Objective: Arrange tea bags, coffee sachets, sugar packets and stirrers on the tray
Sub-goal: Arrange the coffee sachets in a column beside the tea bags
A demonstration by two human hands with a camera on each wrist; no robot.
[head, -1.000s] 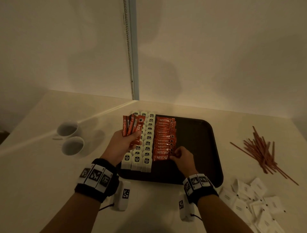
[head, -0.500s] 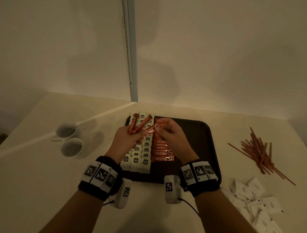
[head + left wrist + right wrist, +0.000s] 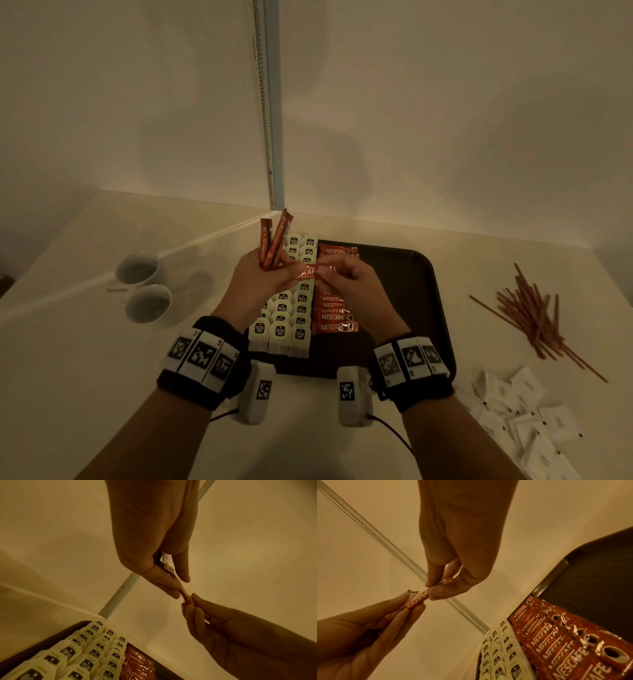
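Note:
A dark tray [image 3: 411, 291] holds three rows of white tea bags [image 3: 281, 330] and one overlapping row of red coffee sachets [image 3: 334, 317]. Above them my left hand [image 3: 260, 281] grips a few red sachets [image 3: 272, 243] that fan upward. One sachet [image 3: 306, 272] lies crosswise between both hands. My right hand [image 3: 346, 279] pinches its right end, seen close in the right wrist view as the sachet [image 3: 418, 600] between the fingertips [image 3: 436, 592]. In the left wrist view the same sachet [image 3: 184, 595] spans the two hands.
Two white cups [image 3: 142, 286] stand left of the tray. A loose pile of brown stirrers [image 3: 534, 315] lies at the right, and white sugar packets [image 3: 524, 421] are scattered at the front right. Walls meet in a corner behind the table [image 3: 85, 359].
My right hand rose from the near end of the sachet row to my left hand and took hold of one sachet from the bunch. The left hand lifted slightly.

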